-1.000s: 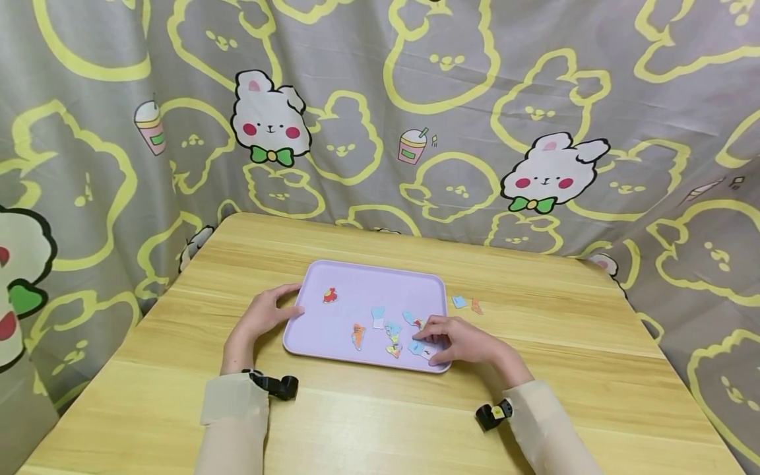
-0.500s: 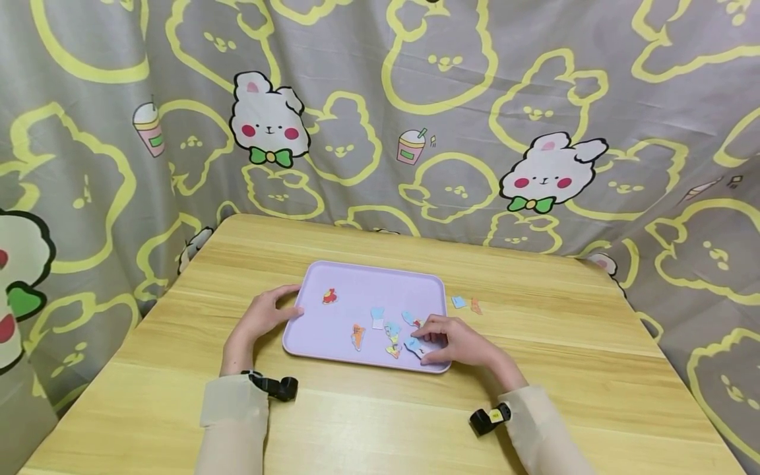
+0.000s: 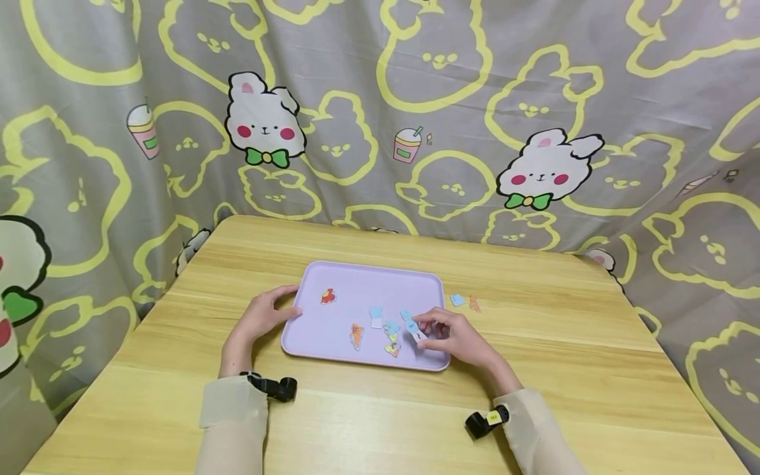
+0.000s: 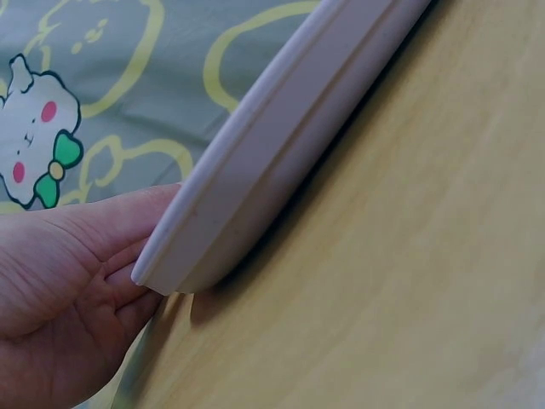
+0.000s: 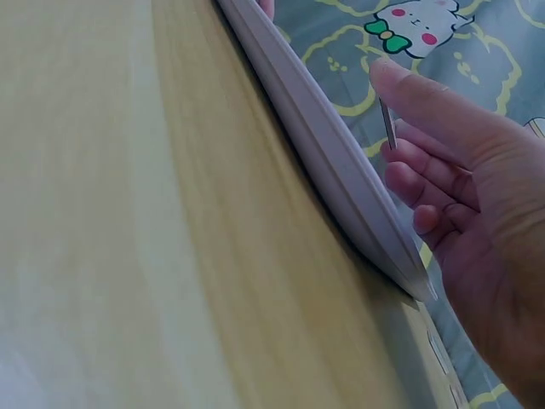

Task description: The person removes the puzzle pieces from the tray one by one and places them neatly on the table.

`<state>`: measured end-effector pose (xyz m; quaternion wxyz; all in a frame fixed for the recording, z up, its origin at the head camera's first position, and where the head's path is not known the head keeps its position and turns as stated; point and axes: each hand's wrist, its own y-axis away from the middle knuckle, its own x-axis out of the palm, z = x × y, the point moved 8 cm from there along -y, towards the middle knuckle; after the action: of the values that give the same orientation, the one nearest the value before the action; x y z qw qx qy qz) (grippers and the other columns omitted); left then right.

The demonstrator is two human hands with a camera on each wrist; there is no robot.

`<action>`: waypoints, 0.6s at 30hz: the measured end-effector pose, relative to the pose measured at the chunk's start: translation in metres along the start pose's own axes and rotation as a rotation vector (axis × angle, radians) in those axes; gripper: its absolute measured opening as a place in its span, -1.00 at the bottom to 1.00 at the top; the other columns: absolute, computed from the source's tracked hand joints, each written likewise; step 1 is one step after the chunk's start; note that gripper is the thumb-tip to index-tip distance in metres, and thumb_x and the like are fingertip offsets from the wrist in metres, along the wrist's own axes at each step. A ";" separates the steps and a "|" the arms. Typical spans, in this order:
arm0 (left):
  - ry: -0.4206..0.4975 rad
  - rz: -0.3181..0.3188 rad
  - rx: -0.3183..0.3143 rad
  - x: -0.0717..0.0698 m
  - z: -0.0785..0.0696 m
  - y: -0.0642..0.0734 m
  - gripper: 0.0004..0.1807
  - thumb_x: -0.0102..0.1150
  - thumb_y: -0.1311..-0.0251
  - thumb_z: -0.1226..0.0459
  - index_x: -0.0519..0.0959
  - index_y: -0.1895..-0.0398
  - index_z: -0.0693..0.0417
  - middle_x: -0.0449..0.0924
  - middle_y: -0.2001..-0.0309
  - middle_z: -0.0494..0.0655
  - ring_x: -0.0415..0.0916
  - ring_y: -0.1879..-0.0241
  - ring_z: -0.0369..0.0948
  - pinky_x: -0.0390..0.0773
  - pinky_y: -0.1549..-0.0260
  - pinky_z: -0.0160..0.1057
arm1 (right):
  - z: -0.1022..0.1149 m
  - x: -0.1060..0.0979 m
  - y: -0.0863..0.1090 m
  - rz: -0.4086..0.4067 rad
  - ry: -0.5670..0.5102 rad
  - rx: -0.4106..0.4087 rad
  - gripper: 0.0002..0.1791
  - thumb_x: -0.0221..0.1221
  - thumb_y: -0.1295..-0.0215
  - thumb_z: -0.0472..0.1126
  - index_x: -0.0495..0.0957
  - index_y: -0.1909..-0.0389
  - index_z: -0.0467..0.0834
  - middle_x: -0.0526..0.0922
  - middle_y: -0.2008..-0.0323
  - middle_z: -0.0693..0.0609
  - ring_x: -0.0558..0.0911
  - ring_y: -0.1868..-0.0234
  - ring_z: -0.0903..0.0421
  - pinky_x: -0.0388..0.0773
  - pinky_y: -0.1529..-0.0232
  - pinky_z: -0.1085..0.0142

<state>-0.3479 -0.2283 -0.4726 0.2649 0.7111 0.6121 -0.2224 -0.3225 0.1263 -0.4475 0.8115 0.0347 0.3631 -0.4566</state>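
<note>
A lilac tray (image 3: 368,284) lies on the wooden table with several small picture puzzle pieces in it. My left hand (image 3: 261,315) grips the tray's left end; in the left wrist view the thumb reaches over the rim (image 4: 247,136) and the fingers are partly hidden behind it. Near the tray's right end, my right hand (image 3: 458,338) pinches a light blue and white puzzle piece (image 3: 413,331) between thumb and fingers. The right wrist view shows this puzzle piece (image 5: 387,123) edge-on, above the tray's rim. Left of it lie a blue-and-yellow piece (image 3: 391,330) and a blue-and-white piece (image 3: 377,317).
An orange piece (image 3: 355,336) and a red piece (image 3: 328,296) lie farther left in the tray. Right of the tray, a blue piece (image 3: 456,300) and an orange piece (image 3: 474,303) rest on the table (image 3: 534,316). A patterned curtain (image 3: 350,59) surrounds the table's back and sides.
My right hand has taken hold of the light blue and white puzzle piece, tilted it up and raised it slightly. The left hand keeps its grip on the tray.
</note>
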 end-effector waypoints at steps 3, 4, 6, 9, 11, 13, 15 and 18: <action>-0.002 0.000 0.003 0.000 0.000 0.000 -0.36 0.21 -0.30 0.17 0.31 -0.43 0.08 0.20 -0.46 0.26 0.02 -0.49 0.25 0.06 -0.45 0.28 | 0.000 0.000 0.000 -0.008 0.000 0.021 -0.56 0.43 -0.04 -0.22 0.64 0.00 -0.16 0.65 0.27 -0.02 0.52 0.37 0.04 0.46 0.44 0.45; -0.001 0.000 0.004 0.000 0.000 0.000 -0.36 0.21 -0.30 0.17 0.31 -0.43 0.08 0.19 -0.46 0.27 0.02 -0.49 0.25 0.06 -0.45 0.28 | -0.001 0.000 0.000 -0.011 0.000 0.026 -0.55 0.43 -0.03 -0.24 0.64 0.00 -0.17 0.65 0.27 -0.03 0.52 0.37 0.03 0.46 0.43 0.45; 0.001 -0.001 0.002 0.000 0.000 0.000 -0.36 0.21 -0.30 0.17 0.32 -0.42 0.08 0.19 -0.46 0.27 0.01 -0.49 0.25 0.05 -0.45 0.28 | 0.000 -0.001 0.000 -0.025 -0.003 0.033 -0.55 0.43 -0.03 -0.27 0.64 0.00 -0.21 0.65 0.27 -0.06 0.53 0.37 0.00 0.46 0.44 0.47; -0.003 0.002 0.005 0.000 -0.001 0.001 -0.35 0.21 -0.30 0.16 0.31 -0.43 0.08 0.18 -0.46 0.28 0.00 -0.49 0.26 0.05 -0.44 0.29 | 0.004 -0.002 0.000 -0.045 -0.006 0.027 -0.57 0.41 -0.04 -0.34 0.62 0.01 -0.30 0.64 0.28 -0.14 0.52 0.37 -0.08 0.46 0.45 0.47; 0.000 -0.001 0.006 0.000 -0.001 0.001 -0.36 0.21 -0.30 0.18 0.31 -0.42 0.09 0.19 -0.46 0.27 0.01 -0.49 0.25 0.05 -0.46 0.27 | 0.010 -0.004 0.000 -0.053 -0.021 0.028 -0.57 0.40 -0.04 -0.37 0.61 0.02 -0.36 0.63 0.29 -0.20 0.52 0.37 -0.14 0.47 0.45 0.47; -0.002 -0.003 0.014 0.000 -0.002 0.001 -0.37 0.20 -0.30 0.19 0.32 -0.42 0.11 0.20 -0.46 0.28 0.02 -0.49 0.25 0.06 -0.45 0.27 | 0.018 -0.006 -0.001 -0.050 -0.032 0.037 -0.58 0.39 -0.05 -0.38 0.61 0.02 -0.39 0.63 0.29 -0.23 0.52 0.36 -0.19 0.48 0.44 0.47; -0.010 -0.006 0.022 -0.001 -0.002 0.000 -0.37 0.20 -0.30 0.20 0.32 -0.41 0.13 0.21 -0.45 0.29 0.03 -0.48 0.25 0.07 -0.45 0.27 | 0.025 -0.008 -0.001 -0.045 -0.043 0.052 -0.58 0.39 -0.06 -0.37 0.60 0.03 -0.40 0.63 0.29 -0.23 0.52 0.34 -0.21 0.48 0.42 0.47; -0.015 -0.011 0.025 -0.001 -0.003 0.000 -0.38 0.20 -0.30 0.21 0.33 -0.41 0.13 0.22 -0.44 0.28 0.04 -0.48 0.25 0.08 -0.45 0.26 | 0.031 -0.011 0.000 -0.054 -0.037 0.082 -0.58 0.39 -0.06 -0.36 0.61 0.02 -0.37 0.63 0.29 -0.21 0.51 0.33 -0.20 0.47 0.39 0.49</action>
<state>-0.3477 -0.2278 -0.4697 0.2594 0.7095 0.6109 -0.2369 -0.3088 0.1220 -0.4180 0.8033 0.0495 0.3299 -0.4933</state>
